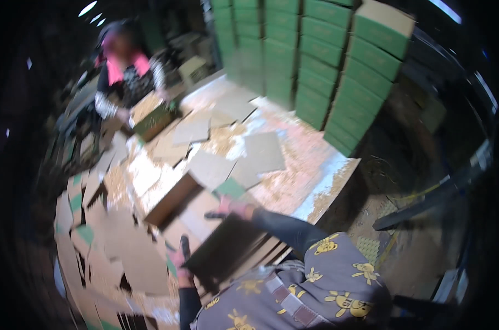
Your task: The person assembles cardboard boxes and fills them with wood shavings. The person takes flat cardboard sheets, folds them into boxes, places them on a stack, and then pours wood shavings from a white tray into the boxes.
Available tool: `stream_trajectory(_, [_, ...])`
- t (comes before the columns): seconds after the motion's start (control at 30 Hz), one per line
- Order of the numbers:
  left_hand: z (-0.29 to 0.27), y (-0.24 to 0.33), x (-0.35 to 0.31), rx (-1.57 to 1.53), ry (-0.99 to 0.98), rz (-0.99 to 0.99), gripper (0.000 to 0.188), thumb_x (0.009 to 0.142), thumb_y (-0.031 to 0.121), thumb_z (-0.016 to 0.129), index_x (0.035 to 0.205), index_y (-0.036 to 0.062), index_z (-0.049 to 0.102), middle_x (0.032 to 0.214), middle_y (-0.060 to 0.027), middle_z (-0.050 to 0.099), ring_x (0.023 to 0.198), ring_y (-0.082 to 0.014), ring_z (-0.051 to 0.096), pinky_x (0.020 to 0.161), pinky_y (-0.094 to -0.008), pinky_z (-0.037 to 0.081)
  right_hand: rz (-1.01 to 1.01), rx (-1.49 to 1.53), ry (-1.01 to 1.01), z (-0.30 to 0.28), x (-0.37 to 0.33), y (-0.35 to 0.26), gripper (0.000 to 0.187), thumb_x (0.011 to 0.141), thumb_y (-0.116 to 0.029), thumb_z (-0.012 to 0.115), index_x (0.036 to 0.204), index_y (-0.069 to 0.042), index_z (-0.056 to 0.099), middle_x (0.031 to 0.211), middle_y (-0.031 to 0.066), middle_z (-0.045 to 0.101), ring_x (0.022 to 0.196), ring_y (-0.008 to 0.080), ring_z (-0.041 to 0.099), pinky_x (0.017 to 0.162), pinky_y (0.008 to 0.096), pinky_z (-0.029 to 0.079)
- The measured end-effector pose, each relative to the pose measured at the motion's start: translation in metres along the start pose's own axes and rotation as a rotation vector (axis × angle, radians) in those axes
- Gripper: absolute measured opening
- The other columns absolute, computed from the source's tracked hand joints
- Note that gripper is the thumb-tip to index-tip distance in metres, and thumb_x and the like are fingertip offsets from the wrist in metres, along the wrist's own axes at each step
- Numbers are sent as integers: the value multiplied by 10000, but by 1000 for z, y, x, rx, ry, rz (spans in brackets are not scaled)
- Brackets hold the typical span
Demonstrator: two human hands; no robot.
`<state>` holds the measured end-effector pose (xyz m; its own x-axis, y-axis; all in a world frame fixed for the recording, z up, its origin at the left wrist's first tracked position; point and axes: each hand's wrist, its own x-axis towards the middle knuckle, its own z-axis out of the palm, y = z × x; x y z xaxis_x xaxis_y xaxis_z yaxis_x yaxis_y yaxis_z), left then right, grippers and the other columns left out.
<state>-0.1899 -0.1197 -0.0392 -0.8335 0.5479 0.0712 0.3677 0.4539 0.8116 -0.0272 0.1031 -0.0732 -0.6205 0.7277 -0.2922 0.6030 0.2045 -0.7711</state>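
In the head view, an open cardboard box (174, 206) is the landmark: it sits on the table (332, 168) right in front of the wearer, its brown inner wall facing them and its near wall dark green outside. The left hand (178, 257) is at the box's left near corner, thumb raised; the right hand (233, 209) is at its right end, a dark fingertip reaching in over the rim. Both appear to touch the box, but blur and the near wall hide the remaining fingers, so I cannot tell whether either hand is clenched on it or loose.

Flat cardboard sheets (145, 258) lie left of the box, and grey sheets (265, 151) lie beyond it, among loose brown shavings (225, 137). Tall stacks of green boxes (318, 77) stand beyond it to the right; beyond it to the left, a co-worker (131, 82) handles a filled box (153, 122).

For good handling, I judge that even pressure at both ends would keep the walls square, with thumbs clear of the fold lines and the sheets alongside kept from under the base.
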Motion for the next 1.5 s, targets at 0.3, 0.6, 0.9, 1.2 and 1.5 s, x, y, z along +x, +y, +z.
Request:
stream_trajectory(0.3, [71,-38,51,-1020,-616,-263,425,964,310,563,1242,-12,564,1212,-81,601,1167,-190,537,1042,-346,395,-160,792,48,-131,-123,19,844,810,-114,752,1513,-131,284,1182,87,607,957,124,609,823,279,509])
stream_trajectory(0.6, [147,418,22,-790,-624,879,452,952,219,565,1341,5,482,1313,-160,557,1199,-280,538,1007,-388,446,-475,387,1512,-599,-308,72,447,977,-382,502,1257,-35,522,1153,111,560,995,206,560,821,319,458])
stream_trajectory(0.9, [236,745,-122,-922,-1064,982,553,974,305,536,1462,146,331,1393,-148,427,1131,-341,546,898,-500,513,-684,626,1633,-887,-229,185,396,969,-422,504,1044,-62,651,916,94,624,844,207,593,716,352,473])
stream_trajectory(1.2, [285,788,-74,-320,119,1837,739,860,248,716,1458,39,335,1427,-211,396,1314,-359,384,1076,-433,358,-297,185,1786,-899,-127,173,471,986,-415,456,1259,-40,538,1175,176,569,1086,282,547,915,425,445])
stream_trajectory(1.5, [258,745,-45,-138,-311,1794,703,842,199,715,1450,71,386,1444,-190,418,1370,-323,365,1115,-378,311,-411,243,1934,-745,-160,90,525,961,-321,524,1391,-26,460,1320,219,546,1180,295,543,1009,368,421])
